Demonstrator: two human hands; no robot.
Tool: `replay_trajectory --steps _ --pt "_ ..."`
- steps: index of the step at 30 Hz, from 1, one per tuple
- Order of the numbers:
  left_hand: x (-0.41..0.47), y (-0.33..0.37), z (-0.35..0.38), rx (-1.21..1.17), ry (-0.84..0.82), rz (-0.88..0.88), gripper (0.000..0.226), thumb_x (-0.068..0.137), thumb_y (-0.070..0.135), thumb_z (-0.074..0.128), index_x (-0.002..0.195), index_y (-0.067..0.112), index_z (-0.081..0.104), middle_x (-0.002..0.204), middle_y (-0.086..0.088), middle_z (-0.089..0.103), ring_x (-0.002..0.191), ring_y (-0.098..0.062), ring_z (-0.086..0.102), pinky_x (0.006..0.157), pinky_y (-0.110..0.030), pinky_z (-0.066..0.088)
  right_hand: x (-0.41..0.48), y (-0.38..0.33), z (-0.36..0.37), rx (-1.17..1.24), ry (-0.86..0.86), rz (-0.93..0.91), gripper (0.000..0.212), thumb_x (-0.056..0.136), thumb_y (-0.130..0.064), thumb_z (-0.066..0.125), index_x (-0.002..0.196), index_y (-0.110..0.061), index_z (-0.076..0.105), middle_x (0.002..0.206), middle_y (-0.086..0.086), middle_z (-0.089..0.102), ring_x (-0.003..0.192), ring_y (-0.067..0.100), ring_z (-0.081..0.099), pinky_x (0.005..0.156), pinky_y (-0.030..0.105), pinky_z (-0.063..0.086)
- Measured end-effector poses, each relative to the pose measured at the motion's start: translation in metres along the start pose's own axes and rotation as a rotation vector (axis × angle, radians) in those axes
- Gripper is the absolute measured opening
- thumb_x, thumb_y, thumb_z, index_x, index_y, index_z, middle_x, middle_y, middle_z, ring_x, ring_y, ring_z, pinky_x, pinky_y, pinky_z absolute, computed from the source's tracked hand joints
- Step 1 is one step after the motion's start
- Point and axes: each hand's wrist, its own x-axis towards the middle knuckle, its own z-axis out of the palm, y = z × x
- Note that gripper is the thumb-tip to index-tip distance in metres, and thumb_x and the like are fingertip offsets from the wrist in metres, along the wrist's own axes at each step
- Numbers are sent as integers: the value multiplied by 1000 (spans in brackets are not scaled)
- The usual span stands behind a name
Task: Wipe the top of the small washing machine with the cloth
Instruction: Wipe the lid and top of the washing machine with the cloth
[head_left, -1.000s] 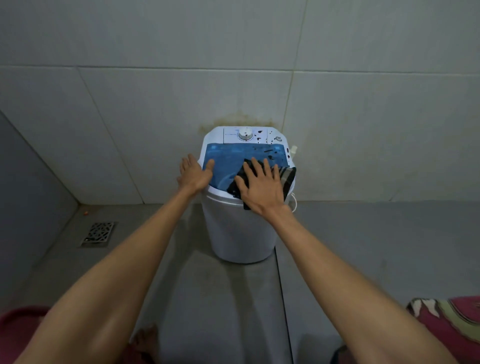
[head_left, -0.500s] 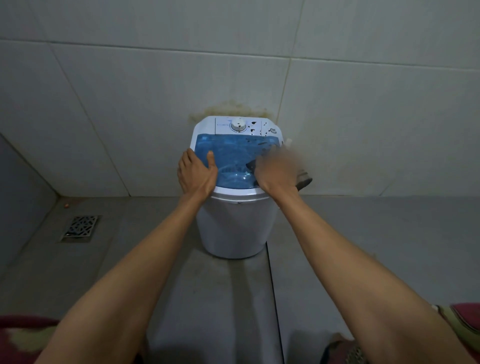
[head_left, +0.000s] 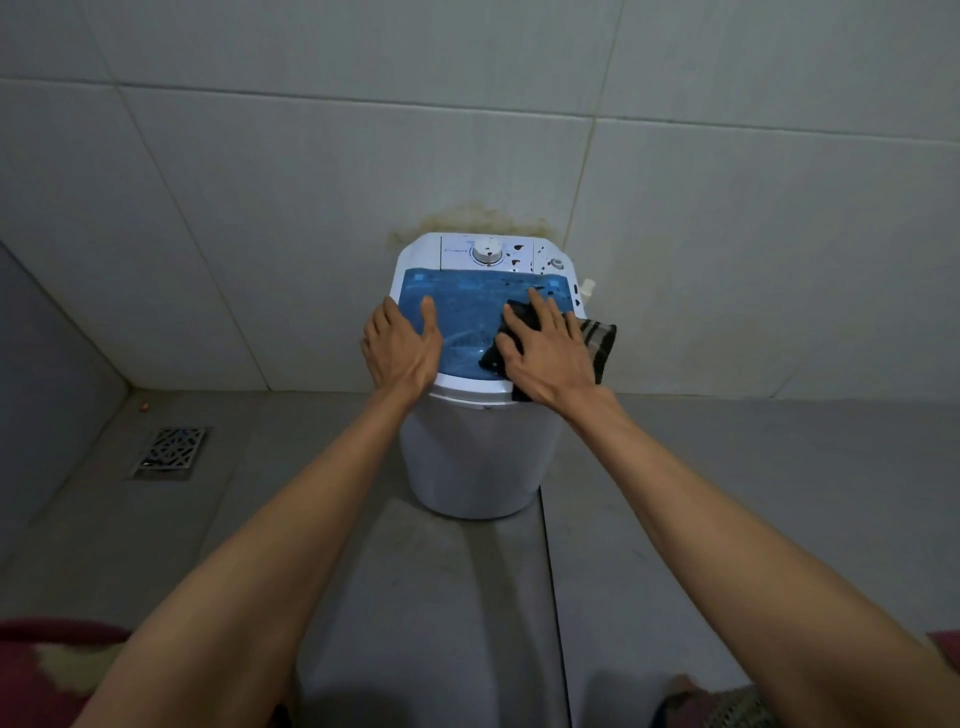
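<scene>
Head view: right hand (head_left: 550, 358), fingers (head_left: 537, 306) spread flat on the cloth (head_left: 600, 343), may push its overhanging end off the washing machine (head_left: 467, 452) past the little finger; left hand (head_left: 400, 345) steadies, fingers loosely apart.

1. I can read no text anywhere in my view.
2. On the small washing machine (head_left: 480, 447), the white control panel (head_left: 488, 253) at 12 o'clock of the blue lid carries faint printing left of the dial (head_left: 487, 251); it is too small and blurred for me to read.
3. Marks around that dial are illegible too.
</scene>
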Motion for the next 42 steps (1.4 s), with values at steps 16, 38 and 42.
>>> replay_trajectory --steps 16,38,42 --pt "5 -2 -3 54 -74 -58 74 99 56 6 152 8 25 159 -12 28 150 -29 16 117 -60 -10 -19 4 -3 48 72 -269 46 97 -38 43 139 -22 54 150 -4 45 145 21 32 119 39 22" --pt "7 7 -15 44 -227 -118 71 99 53 18 156 11 13 163 -9 16 150 -29 10 116 -63 -6 -13 -33 12 -8 194 -128 42 90 -48 43 104 -15 65 108 4 60 107 28 47 92 44 36" --pt "11 10 -21 67 -328 -141 72 99 55 13 157 12 5 165 -7 5 152 -27 -1 115 -63 -10 -6 -52 10 -23 181 -116 34 90 -41 42 95 -12 59 100 9 64 102 31 48 89 45 33"
